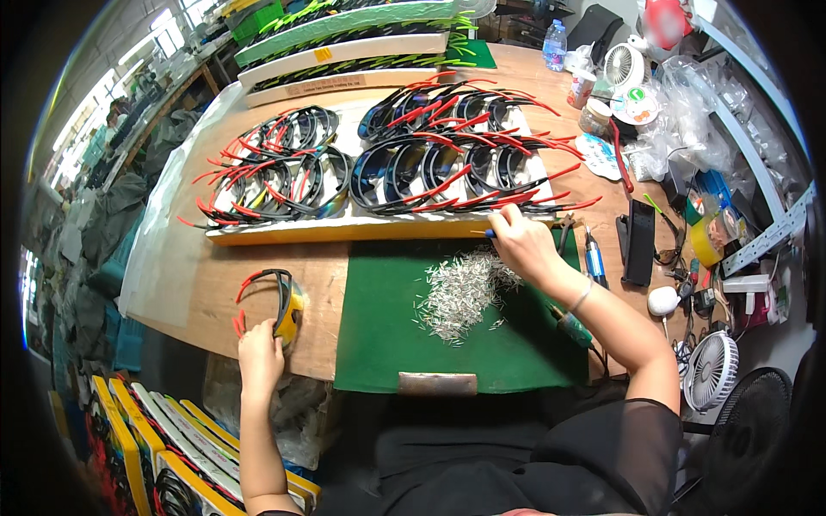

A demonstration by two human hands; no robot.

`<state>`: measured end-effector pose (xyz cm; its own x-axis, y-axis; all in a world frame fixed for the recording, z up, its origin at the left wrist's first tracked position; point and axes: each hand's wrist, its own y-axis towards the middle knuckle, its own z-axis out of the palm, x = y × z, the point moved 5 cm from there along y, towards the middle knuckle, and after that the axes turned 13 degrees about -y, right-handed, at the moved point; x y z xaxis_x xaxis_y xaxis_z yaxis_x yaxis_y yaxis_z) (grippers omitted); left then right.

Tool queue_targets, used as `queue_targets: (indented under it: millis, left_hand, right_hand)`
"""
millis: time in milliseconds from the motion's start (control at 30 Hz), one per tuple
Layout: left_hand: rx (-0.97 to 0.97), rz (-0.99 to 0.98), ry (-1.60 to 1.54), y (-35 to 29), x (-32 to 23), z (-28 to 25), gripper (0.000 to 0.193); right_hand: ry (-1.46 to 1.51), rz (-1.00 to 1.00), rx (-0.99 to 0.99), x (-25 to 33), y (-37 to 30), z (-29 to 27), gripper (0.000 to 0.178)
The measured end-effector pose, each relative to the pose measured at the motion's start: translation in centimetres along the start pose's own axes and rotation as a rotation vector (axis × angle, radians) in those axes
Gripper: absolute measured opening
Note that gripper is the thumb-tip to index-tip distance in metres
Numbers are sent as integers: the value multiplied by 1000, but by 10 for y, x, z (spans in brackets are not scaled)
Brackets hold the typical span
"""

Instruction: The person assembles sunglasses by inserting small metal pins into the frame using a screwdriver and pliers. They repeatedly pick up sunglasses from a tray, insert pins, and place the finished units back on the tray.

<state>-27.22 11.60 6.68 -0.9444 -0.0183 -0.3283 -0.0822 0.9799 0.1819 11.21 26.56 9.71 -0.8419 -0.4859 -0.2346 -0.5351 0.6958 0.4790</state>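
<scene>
Along the bench's left side, the left hand (261,351) is pinching the black-and-yellow glasses (291,322); a loose hold could be letting them slip over the near edge. At centre, loose silver pins (460,292) are lying on the green mat (379,344), where a low right forearm could be scattering them. Farther right, the right hand (523,245) is gripping a slim blue tool (490,233), fingers curled. The glasses are touching the left fingertips, well apart from the right hand.
</scene>
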Motion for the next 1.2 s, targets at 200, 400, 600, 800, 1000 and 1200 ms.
queue_targets:
  millis: [200,400,600,800,1000,1200]
  left_hand:
    - [-213,105,-82,6,-27,-17,50]
    - [6,-370,-1390,100,-58,59,39]
    - [-28,-800,-1951,153,-30,113,46]
    - [116,-776,-2065,167,-68,117,43]
    - [314,-497,-2125,183,-159,141,35]
    - [240,-638,-1931,180,-210,180,38]
  right_hand:
    - [-314,20,-114,11,-1,25,17]
    - [-382,50,-71,4,-3,37,21]
    - [-240,43,-70,-5,6,36,7]
    - [-184,51,-21,-56,9,35,9]
    - [-212,99,81,-142,-19,31,27]
    - [-293,138,133,-181,-42,50,15]
